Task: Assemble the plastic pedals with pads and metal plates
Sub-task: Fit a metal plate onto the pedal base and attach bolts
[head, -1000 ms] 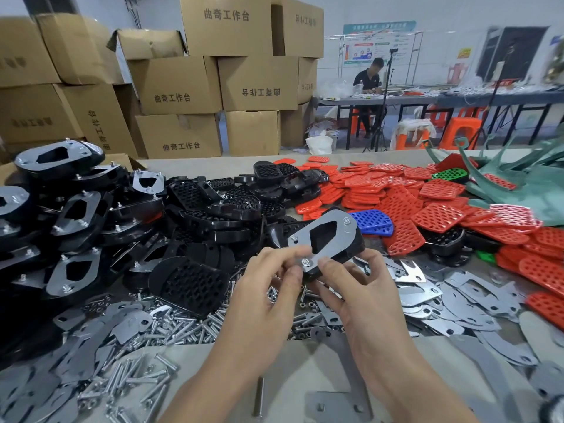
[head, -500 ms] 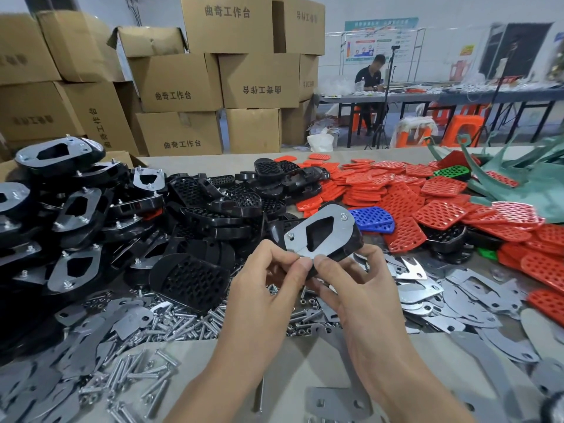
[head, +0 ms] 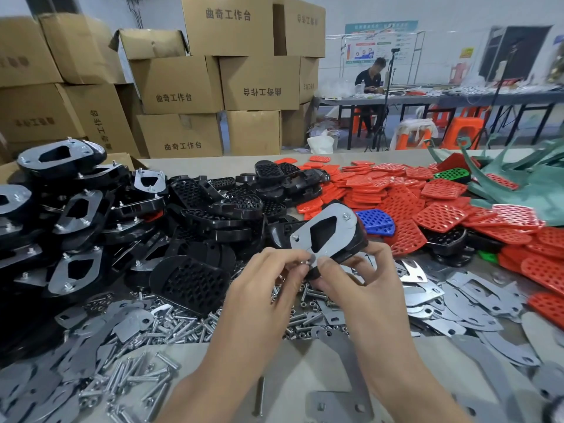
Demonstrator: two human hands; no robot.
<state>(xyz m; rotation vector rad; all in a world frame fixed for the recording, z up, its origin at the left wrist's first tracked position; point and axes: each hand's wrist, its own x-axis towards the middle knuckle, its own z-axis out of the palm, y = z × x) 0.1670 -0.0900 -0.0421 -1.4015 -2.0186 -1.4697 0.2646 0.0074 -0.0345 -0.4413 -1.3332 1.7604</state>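
I hold a black plastic pedal above the table, its grey metal plate facing me with a bolt and nut at the upper right corner. My right hand grips the pedal's near end from below and the side. My left hand pinches a small nut at the plate's near corner, fingertips touching the right thumb. Loose bolts and nuts lie on the table under my hands.
Assembled black pedals are stacked at the left, bare black pedals in the middle. Red pads and a blue pad cover the right. Loose metal plates lie at right and near left. Cardboard boxes stand behind.
Both hands have stayed at the pedal's near corner; the left fingertips have closed in on the nut there, and the pedal has tilted slightly.
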